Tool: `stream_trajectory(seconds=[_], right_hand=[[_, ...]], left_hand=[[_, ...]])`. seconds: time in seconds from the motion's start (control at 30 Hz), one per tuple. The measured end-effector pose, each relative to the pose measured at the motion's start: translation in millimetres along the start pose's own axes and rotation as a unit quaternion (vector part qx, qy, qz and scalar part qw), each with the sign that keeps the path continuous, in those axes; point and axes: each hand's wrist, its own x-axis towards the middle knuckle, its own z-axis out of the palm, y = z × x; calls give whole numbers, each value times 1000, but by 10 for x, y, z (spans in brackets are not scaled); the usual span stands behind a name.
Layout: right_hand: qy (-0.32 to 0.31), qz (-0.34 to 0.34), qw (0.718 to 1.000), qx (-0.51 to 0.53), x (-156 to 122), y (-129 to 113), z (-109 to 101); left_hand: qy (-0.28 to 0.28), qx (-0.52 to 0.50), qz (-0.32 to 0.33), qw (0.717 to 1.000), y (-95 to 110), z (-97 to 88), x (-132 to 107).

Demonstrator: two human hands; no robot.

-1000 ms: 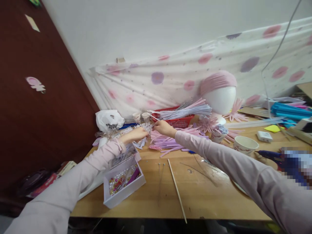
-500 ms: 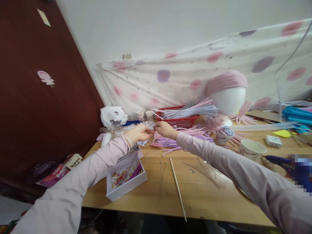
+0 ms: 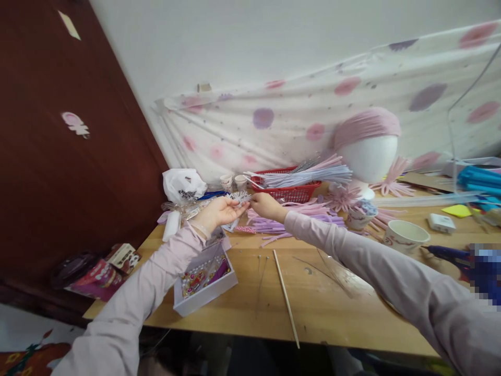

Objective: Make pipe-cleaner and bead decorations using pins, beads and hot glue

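My left hand (image 3: pixel 221 213) is turned palm up over the back of the white box, its fingers stretched towards my right hand. My right hand (image 3: pixel 268 207) has its fingertips pinched together right at the left fingertips. Whatever is in that pinch is too small to make out. Just behind the fingers shows a spiky white and silver bunch (image 3: pixel 238 196); I cannot tell if a hand touches it. Below my left hand stands the white box (image 3: pixel 207 296) with pearls, beads and small bags. Pink and lilac fuzzy stems (image 3: pixel 309 222) lie under and beside my right wrist.
A red basket (image 3: pixel 301 195) of fuzzy stems stands behind the hands. Rightward are a foam head (image 3: pixel 371 156) with a pink band, a paper cup (image 3: pixel 407 234) and a blue glue gun (image 3: pixel 450 254). A wooden stick (image 3: pixel 286 300) and thin wires lie in front.
My left hand's fingers look straighter and its palm more turned up. Both hands stay together in nearly the same place. The view has shifted slightly.
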Motion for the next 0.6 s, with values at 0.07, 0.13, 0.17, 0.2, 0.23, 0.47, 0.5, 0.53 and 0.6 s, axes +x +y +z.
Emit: stream_trajectory(seconds=[0.07,0.13,0.17,0.2,0.23,0.47,0.5,0.53,0.6], right_hand=[[-4,2,1000,-2,-4,-5,-6],[-9,3,1000,-4,1,-1,-11],[-11,3,1000,-5,6,4,-12],[-13,4,1000,-5,14,10,-11],[-14,3,1000,-6,23,16,-9],[-24,-5,1000,-10,59,32,44],[-24,-7,1000,-11,58,23,54],[-24,-10,1000,-11,56,11,63],[-22,-13,1000,-11,48,-20,77]], left_hand=[[-7,-2,12,1000,-20,-7,8],[-13,0,22,1000,-28,-13,15],[-15,3,26,1000,-27,-16,17],[-15,6,28,999,-21,-17,18],[-15,9,30,999,-11,-18,17],[-15,36,35,999,60,17,9],[-18,40,35,998,61,32,8],[-23,44,36,998,60,49,6],[-31,53,39,997,54,90,-5]])
